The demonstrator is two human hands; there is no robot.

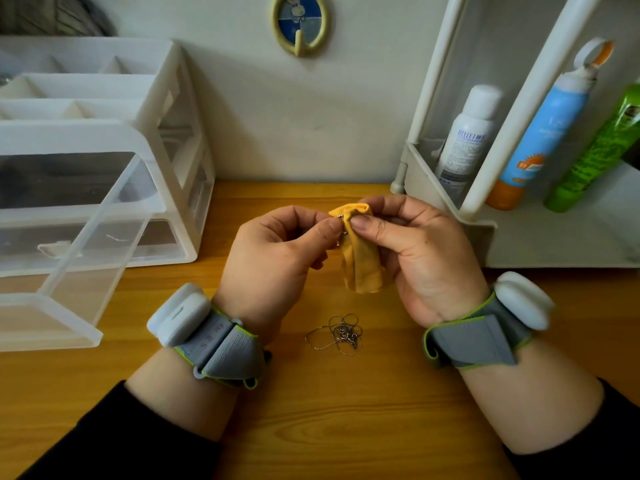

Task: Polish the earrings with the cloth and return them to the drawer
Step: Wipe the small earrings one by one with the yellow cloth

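1. Stage of the task. You are in the polishing step. A small silver earring [341,224] sits against the soft orange-yellow cloth [362,268] at the centre of the view, held above the honey-coloured wooden table [311,417]. By this view the rubbing is under way, not finished.
2. Work left. A loose tangle of silver wire hoops and fine chain [337,336] lies on the table at six o'clock from the cloth, apart from both hands. It is too fine to tell whether a second earring is among it, so count on at least one more piece to polish. The return is not yet done for the piece in hand.
3. Destination. The clear plastic drawer [45,320] stands pulled well out of the white plastic organiser [173,133] at nine o'clock from your hands, ready to take the earrings.
4. Left hand [277,244]. Your fingers are curled in. The thumb and forefinger tips pinch the earring at three o'clock of the hand, right at the cloth's upper edge.
5. Right hand [415,251]. Your thumb lies across the cloth and presses it against the curled fingers behind. The rest of the cloth hangs from this grip toward six o'clock. Both hands meet tip to tip, with the wrists well apart.
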